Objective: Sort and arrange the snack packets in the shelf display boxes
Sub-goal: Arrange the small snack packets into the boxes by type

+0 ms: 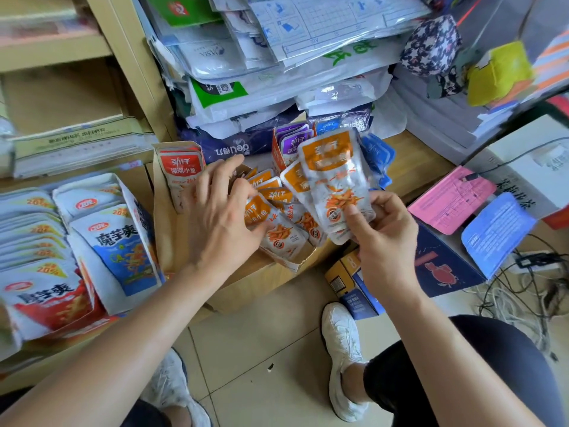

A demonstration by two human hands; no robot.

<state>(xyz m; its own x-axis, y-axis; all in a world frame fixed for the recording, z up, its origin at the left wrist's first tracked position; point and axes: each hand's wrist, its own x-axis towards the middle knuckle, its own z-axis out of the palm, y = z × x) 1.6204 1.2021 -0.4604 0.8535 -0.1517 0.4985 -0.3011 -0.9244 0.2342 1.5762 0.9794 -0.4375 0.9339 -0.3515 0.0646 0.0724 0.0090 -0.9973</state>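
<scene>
Clearance: the left hand (221, 217) works in a tight spot. A red-topped packet (181, 171) stands upright just left of its fingertips. A dark bagged bundle (228, 146) lies close beyond them, and the purple packets (291, 140) stand beyond and to the right. The cardboard display box (295, 261) has its torn front edge just below the thumb. Open floor tile (261, 349) lies behind both wrists.

Hand pose: the left hand is palm down with its fingers spread wide, lying on the boxed orange packets (277, 223). The right hand (381, 241) is raised with the thumb in front. It pinches the lower end of a fanned bundle of held orange packets (332, 167), which stands upright above its fingers. Blue packets (377, 158) sit just behind that bundle.

Surroundings: the box rests on a low wooden shelf. Large white packets (120, 241) fill trays well left of the left hand. Stacked plastic-wrapped goods (277, 72) rise behind the shelf. Pink paper (449, 198) and loose cables (523, 291) lie right of the right hand.
</scene>
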